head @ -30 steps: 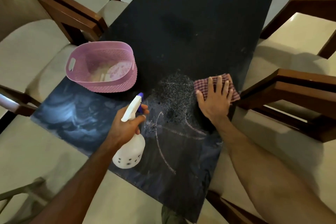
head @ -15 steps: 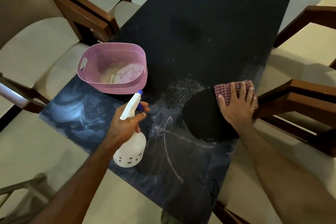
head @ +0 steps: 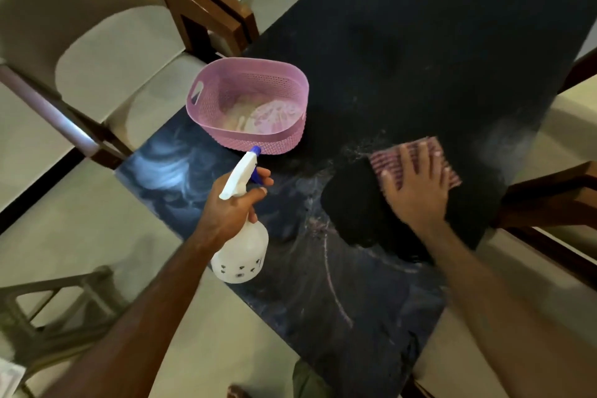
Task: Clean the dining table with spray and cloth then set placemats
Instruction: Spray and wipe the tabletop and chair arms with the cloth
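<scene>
Here dark table [head: 420,42] smeared; left hand [head: 232,203] grips spray bottle [head: 240,255], right hand [head: 416,191] flat on cloth [head: 381,160]

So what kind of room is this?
Probably a home dining room. A dark dining table has cushioned wooden chairs pushed in around it, and a pink basket sits on top. The hands are cleaning it with a spray bottle and cloth.

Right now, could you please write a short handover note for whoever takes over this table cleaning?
Left hand grips the spray bottle over the table's near left part.
Right hand presses the checked cloth flat near the right edge.
Pink basket stands on the table, left side.
Done: spray applied; a dark wiped patch beside the cloth.
Left: wipe the remaining smears, then set the placemats.
</scene>
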